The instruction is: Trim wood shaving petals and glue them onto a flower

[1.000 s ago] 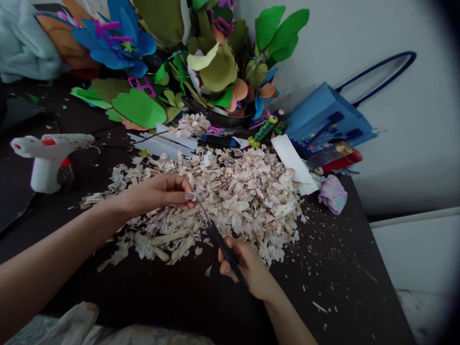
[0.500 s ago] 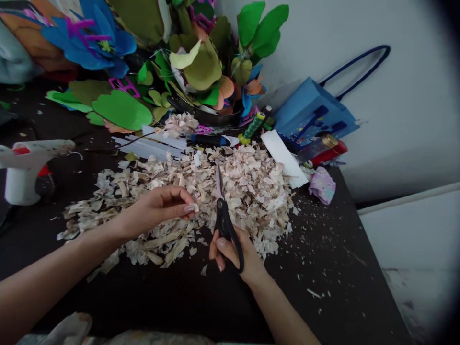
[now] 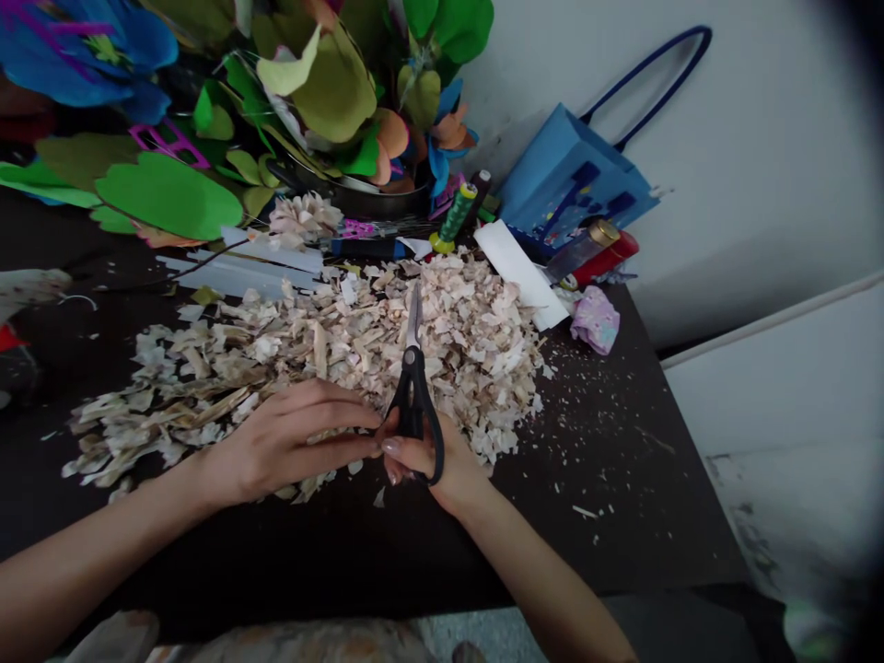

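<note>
right hand (image 3: 442,456) — grips black scissors (image 3: 412,405) upright; left hand (image 3: 283,437) on pale shavings (image 3: 442,341)

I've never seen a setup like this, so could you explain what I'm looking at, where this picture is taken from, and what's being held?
There's no machine here, just a person's own two hands, filmed by a camera worn on their head that looks forward and down. The right hand holds black-handled scissors with the blades pointing up. The left hand lies on a heap of pale shredded scraps, which sits on a dark table. Beyond the heap are big, colourful cut-out flowers and leaves and a blue bag.
</note>
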